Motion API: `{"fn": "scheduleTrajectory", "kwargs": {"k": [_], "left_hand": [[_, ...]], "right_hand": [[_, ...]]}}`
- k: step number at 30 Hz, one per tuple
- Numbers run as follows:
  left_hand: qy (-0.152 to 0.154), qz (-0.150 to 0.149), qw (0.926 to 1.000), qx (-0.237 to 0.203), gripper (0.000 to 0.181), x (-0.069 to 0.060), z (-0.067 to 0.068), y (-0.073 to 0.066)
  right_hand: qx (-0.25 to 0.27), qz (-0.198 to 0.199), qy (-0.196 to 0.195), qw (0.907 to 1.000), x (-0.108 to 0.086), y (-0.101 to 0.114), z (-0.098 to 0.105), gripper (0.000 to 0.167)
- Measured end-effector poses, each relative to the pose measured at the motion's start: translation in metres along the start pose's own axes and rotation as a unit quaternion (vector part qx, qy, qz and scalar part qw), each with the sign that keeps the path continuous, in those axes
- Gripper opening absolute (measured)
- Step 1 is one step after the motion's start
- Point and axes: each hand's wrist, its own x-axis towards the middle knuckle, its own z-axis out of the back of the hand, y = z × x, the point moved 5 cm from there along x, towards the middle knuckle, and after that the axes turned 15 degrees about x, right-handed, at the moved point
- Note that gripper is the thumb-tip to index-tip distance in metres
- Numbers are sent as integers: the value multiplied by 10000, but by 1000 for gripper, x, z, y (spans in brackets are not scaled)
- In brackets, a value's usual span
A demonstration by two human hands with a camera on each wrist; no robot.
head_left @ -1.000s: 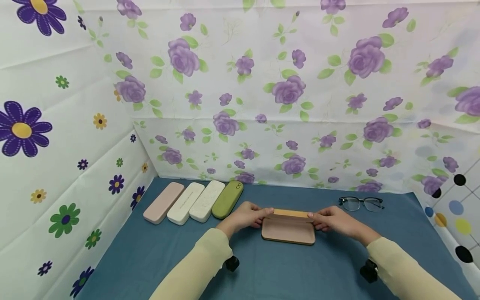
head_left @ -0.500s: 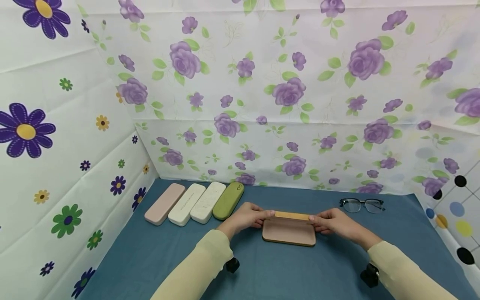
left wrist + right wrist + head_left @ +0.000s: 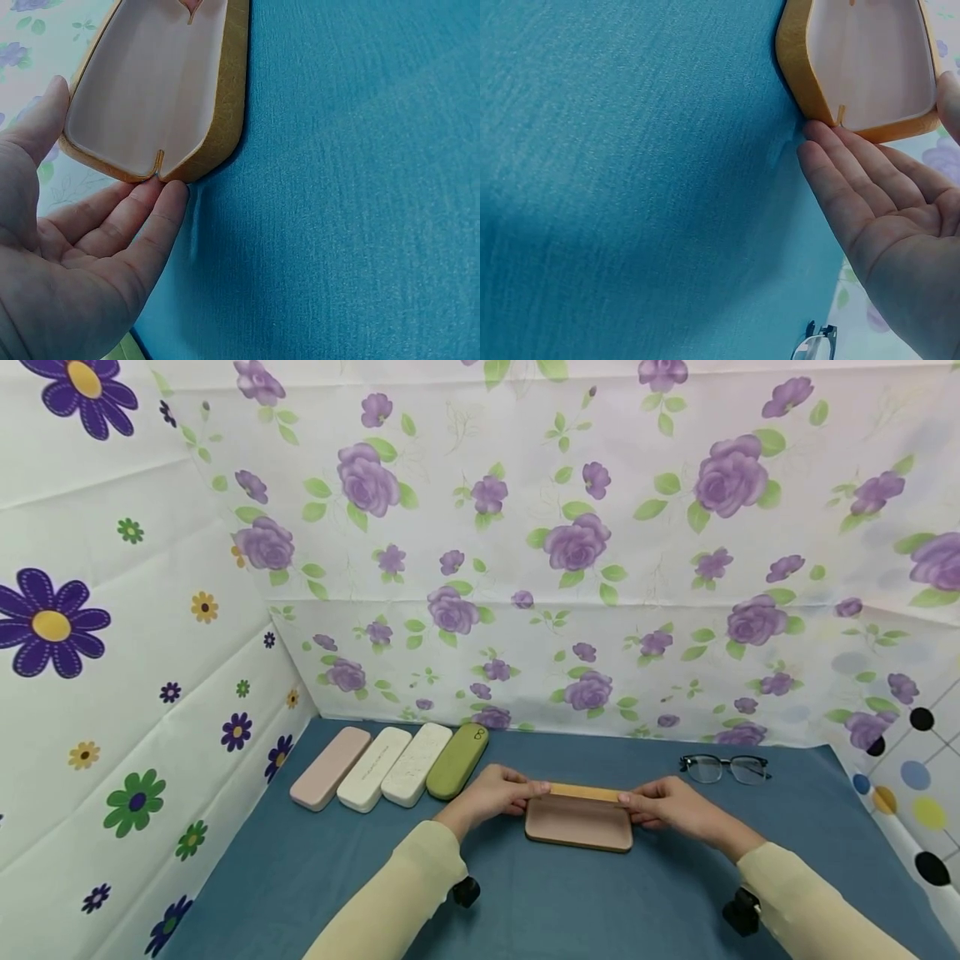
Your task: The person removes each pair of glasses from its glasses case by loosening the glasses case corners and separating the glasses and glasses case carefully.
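A yellow-brown glasses case (image 3: 578, 823) with a pale pink lining lies open on the blue cloth, its lid raised at the back. My left hand (image 3: 495, 796) pinches the left end of the case; in the left wrist view the thumb is on the lid's edge and fingertips (image 3: 174, 190) touch the hinge end. At the opposite end my right hand (image 3: 670, 802) pinches it too, with fingertips (image 3: 817, 133) against the hinge corner and the thumb on the lid's edge. No glasses show inside the case.
Black-framed glasses (image 3: 724, 769) lie at the back right. A pink case (image 3: 330, 768), two white cases (image 3: 374, 769) and a green case (image 3: 457, 761) stand in a row at the back left. Flowered sheets (image 3: 517, 568) wall the table's back and left.
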Motion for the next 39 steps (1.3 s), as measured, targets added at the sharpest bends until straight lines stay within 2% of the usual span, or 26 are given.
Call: {"fn": "scheduleTrajectory", "kwargs": {"k": [14, 22, 39], "left_hand": [[-52, 24, 10000, -23, 61, -3, -2, 2], [-49, 6, 9999, -132, 65, -2, -3, 4], [-58, -95, 9999, -72, 69, -3, -1, 5]], "right_hand": [[-116, -1, -93, 9999, -2, -3, -1, 58], [-108, -7, -248, 9996, -2, -5, 1, 59], [-158, 35, -384, 9991, -4, -6, 1, 60]]}}
